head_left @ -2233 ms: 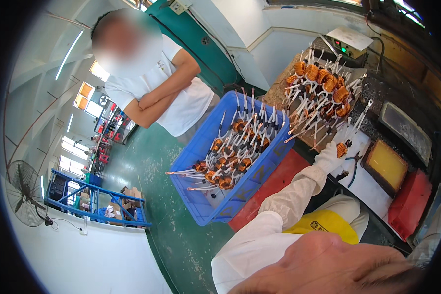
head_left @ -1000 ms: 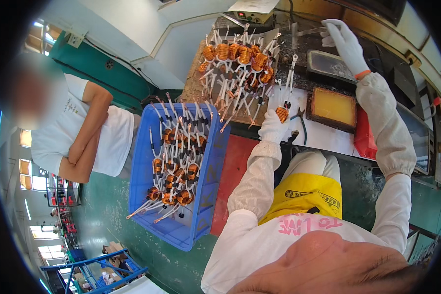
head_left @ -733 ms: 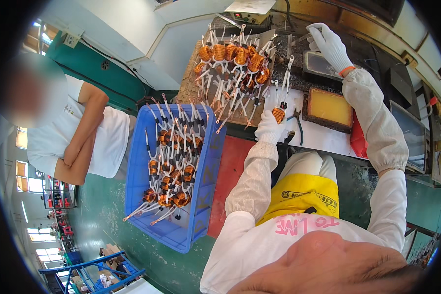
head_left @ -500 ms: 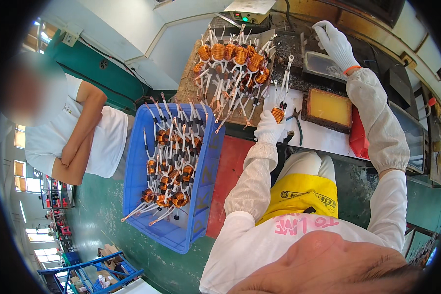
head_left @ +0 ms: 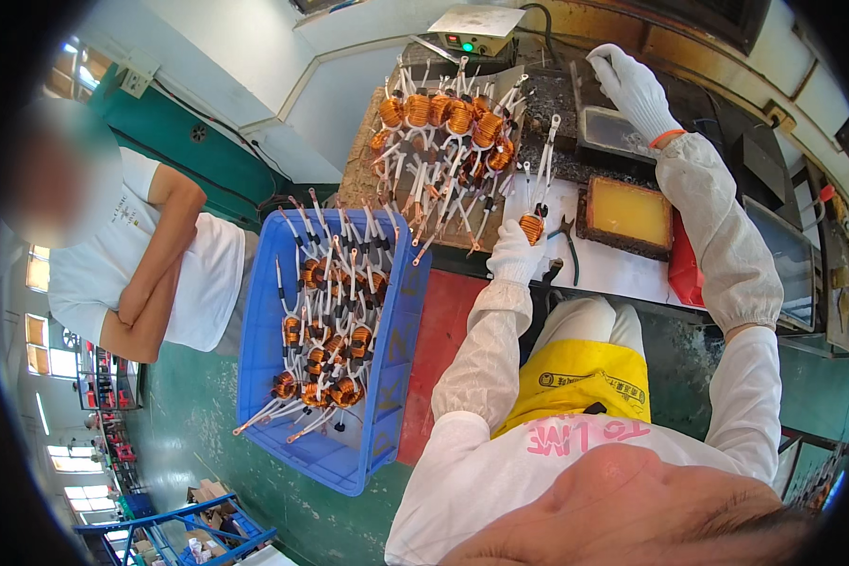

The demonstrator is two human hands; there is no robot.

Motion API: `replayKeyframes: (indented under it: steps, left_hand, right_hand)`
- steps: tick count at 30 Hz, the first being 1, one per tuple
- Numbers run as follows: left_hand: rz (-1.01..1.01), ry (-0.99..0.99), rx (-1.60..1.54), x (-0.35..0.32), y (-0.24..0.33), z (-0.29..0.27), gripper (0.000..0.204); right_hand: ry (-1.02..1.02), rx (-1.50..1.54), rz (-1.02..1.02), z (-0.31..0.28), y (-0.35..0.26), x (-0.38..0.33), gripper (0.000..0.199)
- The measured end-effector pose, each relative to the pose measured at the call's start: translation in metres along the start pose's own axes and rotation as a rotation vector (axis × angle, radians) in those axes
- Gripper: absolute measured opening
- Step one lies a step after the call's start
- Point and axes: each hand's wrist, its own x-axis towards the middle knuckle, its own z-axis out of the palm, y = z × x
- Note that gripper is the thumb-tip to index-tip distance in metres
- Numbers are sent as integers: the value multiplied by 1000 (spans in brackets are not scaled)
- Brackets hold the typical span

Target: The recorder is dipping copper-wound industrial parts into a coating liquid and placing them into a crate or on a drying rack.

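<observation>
My left hand, in a white glove, is closed around a copper-wound ring coil. The coil's white leads point up and away from me, tipped with ring terminals. My right hand, gloved too, is over the far end of a rectangular metal pot with a grey surface. Its fingers are bent together, and whatever they hold is hidden. Between my arms lies a dark tray of yellow, waxy material. Green-handled pliers rest on the white sheet beside the held coil.
Several similar coils are piled on the bench at the far left. A blue crate with more coils stands to my left. A control box with a green light is at the back. Someone with folded arms stands beyond the crate.
My right hand has shifted slightly left and away from me. My left hand stays nearly in place with the coil, though the whole view has moved a little.
</observation>
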Motion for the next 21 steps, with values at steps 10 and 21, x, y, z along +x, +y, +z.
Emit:
replayKeyframes:
  steps: [10,21]
  left_hand:
    - [-16,-11,20,-2,4,-1,67]
    - [-35,-46,31,-4,8,-7,68]
  right_hand:
    - [-145,421,332,4,14,-9,34]
    - [-5,1054,558,10,52,-54,33]
